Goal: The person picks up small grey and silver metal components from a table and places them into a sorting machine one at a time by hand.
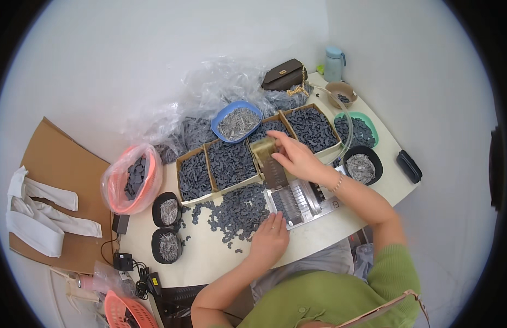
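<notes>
A silver metal fixture (305, 200) with rows of narrow slots sits near the table's front edge. Over its far left end, my right hand (300, 158) grips a flat plate (273, 170), yellowish at the top and dark with small slots lower down, between thumb and fingers. My left hand (270, 239) lies with its fingers stretched against the fixture's near left corner. Beside it spreads a loose heap of small dark grey plastic parts (238, 212). More of these parts fill several cardboard boxes (230, 163) just beyond.
A blue basin (237, 121) of metal pins rests on the boxes. Black bowls (167, 246) of pins stand at left, another black bowl (363, 165) at right. A green tray (356, 130), a clear hose (349, 134), a black pouch (409, 166) and a pink basket (134, 180) surround the work area.
</notes>
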### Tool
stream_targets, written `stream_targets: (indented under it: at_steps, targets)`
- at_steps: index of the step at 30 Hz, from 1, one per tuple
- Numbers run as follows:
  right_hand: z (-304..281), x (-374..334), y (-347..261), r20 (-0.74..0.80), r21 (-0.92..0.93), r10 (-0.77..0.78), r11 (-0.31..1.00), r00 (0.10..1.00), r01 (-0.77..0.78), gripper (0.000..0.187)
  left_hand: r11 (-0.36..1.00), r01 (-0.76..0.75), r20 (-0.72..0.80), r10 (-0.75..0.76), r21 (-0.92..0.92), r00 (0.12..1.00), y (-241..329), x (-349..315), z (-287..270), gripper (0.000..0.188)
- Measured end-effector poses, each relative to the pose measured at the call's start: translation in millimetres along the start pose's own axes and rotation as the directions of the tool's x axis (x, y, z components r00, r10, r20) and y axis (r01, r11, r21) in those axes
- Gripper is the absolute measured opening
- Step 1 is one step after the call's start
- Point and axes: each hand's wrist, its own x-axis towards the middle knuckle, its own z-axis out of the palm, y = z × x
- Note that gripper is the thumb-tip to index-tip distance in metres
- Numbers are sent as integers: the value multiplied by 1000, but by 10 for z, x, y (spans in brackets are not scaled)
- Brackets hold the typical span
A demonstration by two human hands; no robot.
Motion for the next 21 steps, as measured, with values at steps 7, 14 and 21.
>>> stream_targets:
  at_steps: [7,14,21]
  targets:
    - [-369,156,326,62,-460,-87,882,994,106,40,980,-71,219,29,186,975,80,278,-57,18]
    - [-969,-9,840,125,-649,204,757,971,-76,14,954,155,76,-140,-256,987,-427,528,-285,10]
    - [-714,-31,702,148,-629,212,774,966,-73,16,779,493,-459,-627,-388,630,-2028,369,-991,9]
